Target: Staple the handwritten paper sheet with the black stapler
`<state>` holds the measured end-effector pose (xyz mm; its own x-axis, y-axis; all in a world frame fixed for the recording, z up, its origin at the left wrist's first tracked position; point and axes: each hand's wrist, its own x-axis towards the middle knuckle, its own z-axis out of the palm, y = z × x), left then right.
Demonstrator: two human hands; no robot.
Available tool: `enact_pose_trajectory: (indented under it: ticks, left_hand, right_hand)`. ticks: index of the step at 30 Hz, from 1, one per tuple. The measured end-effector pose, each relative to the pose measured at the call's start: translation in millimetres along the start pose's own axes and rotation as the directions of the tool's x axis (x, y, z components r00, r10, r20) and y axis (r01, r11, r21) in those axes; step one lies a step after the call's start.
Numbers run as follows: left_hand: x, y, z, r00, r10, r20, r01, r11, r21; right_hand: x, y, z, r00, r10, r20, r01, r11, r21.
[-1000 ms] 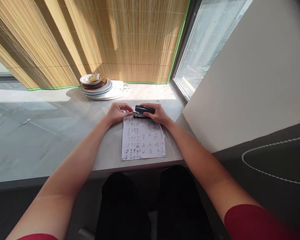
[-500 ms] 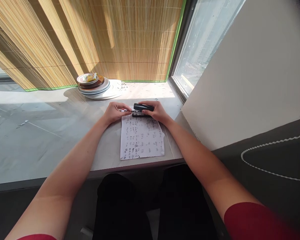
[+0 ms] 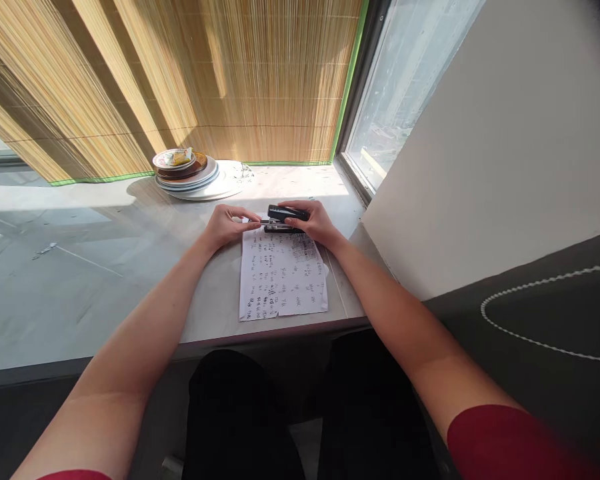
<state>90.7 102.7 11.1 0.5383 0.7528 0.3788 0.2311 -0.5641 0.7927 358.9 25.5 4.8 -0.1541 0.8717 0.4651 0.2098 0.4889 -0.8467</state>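
A black stapler [image 3: 279,215] rests on the upper part of a handwritten sheet of paper [image 3: 265,280], its top arm lifted from the base and its metal inside showing. My right hand [image 3: 314,220] is wrapped round its right end, thumb on the near side. At the stapler's left end, my left hand [image 3: 227,225] pinches a small thin strip [image 3: 265,221] that looks like staples, though it is too small to be sure. The strip meets the stapler's open front. Printed text shows on the paper near my right hand.
A stack of plates [image 3: 195,183] with a yellow wrapper [image 3: 181,157] on top stands at the back left. Behind it hangs a bamboo blind [image 3: 260,80]. A white wall [image 3: 480,153] bounds the right, and the counter's front edge [image 3: 215,347] lies above my knees.
My left fingers have shifted slightly, and the small strip now shows more clearly between them and the stapler. My right hand keeps its hold on the stapler. The view has moved a little.
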Motion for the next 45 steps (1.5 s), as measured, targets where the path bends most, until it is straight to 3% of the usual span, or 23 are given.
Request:
enact_pose_trajectory:
  ticks: [4, 8, 14, 21, 27, 30, 33, 36, 41, 45]
  left_hand:
    - [-1, 1, -2.5, 0.998, 0.059, 0.005, -0.059, 0.998, 0.035]
    - [-2, 3, 0.7, 0.988, 0.104, 0.117, -0.104, 0.995, -0.006]
    - [1, 2, 12.6, 0.992, 0.115, 0.056, -0.115, 0.993, 0.010]
    - [4, -2, 12.9, 0.984, 0.128, 0.122, -0.140, 0.985, 0.100]
    - [3, 11, 13.3, 0.985, 0.169, 0.029, -0.172, 0.966, 0.192]
    - [3, 11, 15.6, 0.969, 0.190, 0.156, -0.222, 0.948, 0.227]
    - [2, 5, 15.7, 0.916, 0.195, 0.350, -0.289, 0.927, 0.239]
    - [2, -3, 14.5, 0.883, 0.167, 0.439, -0.303, 0.916, 0.261]
    - [2, -8, 13.1, 0.907, 0.149, 0.395, -0.272, 0.922, 0.277]
    - [-2, 4, 19.6, 0.915, 0.145, 0.376, -0.277, 0.905, 0.324]
  right_hand:
    - [-1, 0, -14, 0.999, 0.034, -0.023, -0.034, 0.999, 0.027]
    - [-2, 2, -23, 0.998, 0.053, -0.033, -0.051, 0.997, 0.063]
    - [0, -9, -4, 0.998, 0.038, 0.054, -0.040, 0.999, 0.036]
    - [-1, -14, 7, 0.992, 0.036, 0.124, -0.041, 0.998, 0.038]
    - [-1, -11, -2, 0.999, 0.004, -0.046, -0.002, 0.998, 0.061]
    - [-2, -8, -12, 0.985, 0.030, -0.171, -0.026, 0.999, 0.026]
    - [-7, -7, -26, 0.947, 0.043, -0.318, -0.078, 0.992, -0.097]
    - [-22, -11, -43, 0.899, 0.010, -0.438, -0.123, 0.965, -0.230]
    - [-86, -26, -66, 0.849, 0.007, -0.528, -0.232, 0.904, -0.360]
    - [-136, -37, -69, 0.897, 0.074, -0.435, -0.278, 0.860, -0.427]
